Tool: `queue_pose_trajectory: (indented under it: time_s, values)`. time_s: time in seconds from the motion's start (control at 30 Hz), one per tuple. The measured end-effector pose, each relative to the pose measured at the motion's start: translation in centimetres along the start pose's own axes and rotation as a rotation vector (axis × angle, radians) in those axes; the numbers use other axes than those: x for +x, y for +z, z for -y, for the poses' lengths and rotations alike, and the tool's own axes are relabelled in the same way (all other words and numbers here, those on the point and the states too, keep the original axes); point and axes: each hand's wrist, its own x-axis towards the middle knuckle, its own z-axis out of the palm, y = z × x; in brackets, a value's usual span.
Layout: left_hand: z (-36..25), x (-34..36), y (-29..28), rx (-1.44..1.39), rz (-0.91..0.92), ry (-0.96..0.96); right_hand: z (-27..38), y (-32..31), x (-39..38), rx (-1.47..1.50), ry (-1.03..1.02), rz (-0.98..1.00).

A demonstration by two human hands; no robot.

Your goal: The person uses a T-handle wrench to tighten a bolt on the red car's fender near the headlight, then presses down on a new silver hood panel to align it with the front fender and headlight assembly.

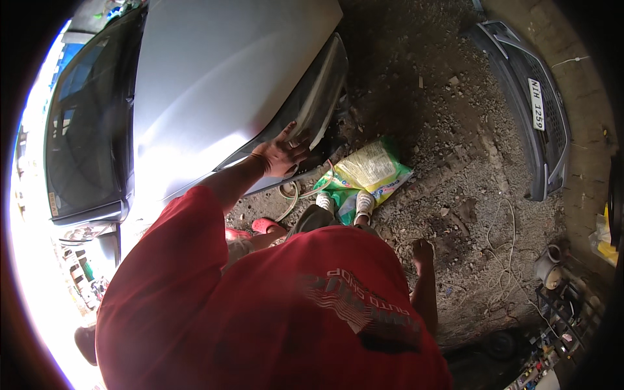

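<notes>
My left hand (283, 155) reaches out over the front corner of a silver car, its fingers spread apart and holding nothing. It lies at the headlight (325, 84), just below the edge of the hood (227, 71); whether the palm presses on the lens I cannot tell. Down at my right side hangs my right hand (422, 252), dark and small in view, away from the car. Its fingers do not show clearly. Under and ahead of my white shoes (364, 203) a green and yellow plastic sack (370, 166) is spread on the ground.
A detached dark bumper with grille (543, 123) leans along the right wall. Beside the sack loops a pale hose (289, 201). Another person's pink clogs (263, 225) are close on my left. Thin cord (510, 253) trails over gravel near a metal rack (565, 312).
</notes>
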Motion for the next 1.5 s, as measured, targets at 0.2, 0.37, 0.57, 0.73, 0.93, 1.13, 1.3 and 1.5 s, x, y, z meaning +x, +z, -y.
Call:
queue_pose_trajectory:
  time_s: [0.2, 0.37, 0.57, 0.73, 0.93, 1.13, 1.3, 1.5]
  values:
    - [1.1, 1.7, -0.3, -0.006, 0.145, 0.041, -18.7, 4.6, 2.1, 0.113, 0.009, -0.064]
    - [0.1, 0.4, -0.2, -0.051, 0.078, 0.015, -21.4, 2.3, -2.5, -0.207, -0.09, -0.238]
    - [0.5, 1.3, 0.4, -0.078, 0.008, 0.009, -17.4, 1.3, -3.6, -0.1, 0.019, -0.116]
    - [1.2, 1.5, 0.1, -0.127, -0.02, 0.019, -13.6, -0.2, 0.4, -0.04, -0.032, -0.107]
    - [1.4, 0.8, -0.8, -0.223, 0.167, 0.044, -3.1, -9.6, 13.1, 0.024, -0.004, -0.019]
    - [2.6, 2.4, -2.4, -0.446, 0.218, -0.073, 8.0, -22.9, 31.2, -0.796, -0.506, 0.218]
    - [10.7, 14.6, -6.2, -0.938, -0.117, -0.584, 27.1, -37.1, 39.5, -0.118, -0.171, -0.124]
    - [25.7, 27.2, -7.9, -0.876, -0.495, -0.838, 33.1, -42.7, 49.6, -0.011, -0.311, -0.139]
